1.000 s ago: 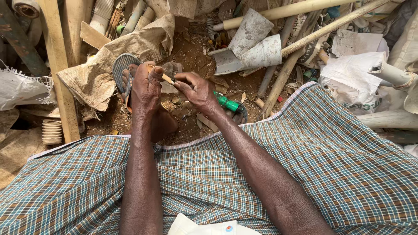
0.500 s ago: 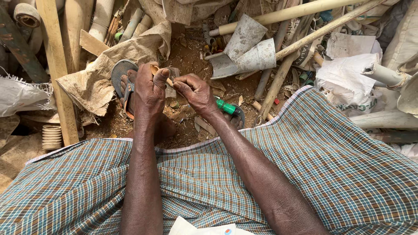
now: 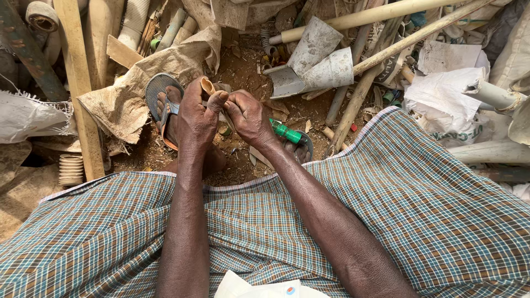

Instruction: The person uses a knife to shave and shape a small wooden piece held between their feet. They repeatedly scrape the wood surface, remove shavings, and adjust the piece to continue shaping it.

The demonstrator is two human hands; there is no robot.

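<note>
- A checked cloth (image 3: 430, 221) is draping over the seated person's lap, both forearms reaching out over it.
- The right hand (image 3: 249, 117) is closing around a green-handled tool (image 3: 288, 132), its tip hidden toward the other hand.
- The left hand (image 3: 197, 115) is pinching a small tan piece (image 3: 208, 86), thumb and fingers clamped on it; keeping that grip firm and fingers off the tip looks wise.
- A sandalled foot (image 3: 165, 110) is resting on the dirt ground (image 3: 243, 66) just beyond, with pale pipes (image 3: 381, 11) lying farther off.

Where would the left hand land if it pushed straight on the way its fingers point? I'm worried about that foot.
Probably the brown sacking beyond the sandalled foot; the left hand points up-frame, though depth is unclear.
</note>
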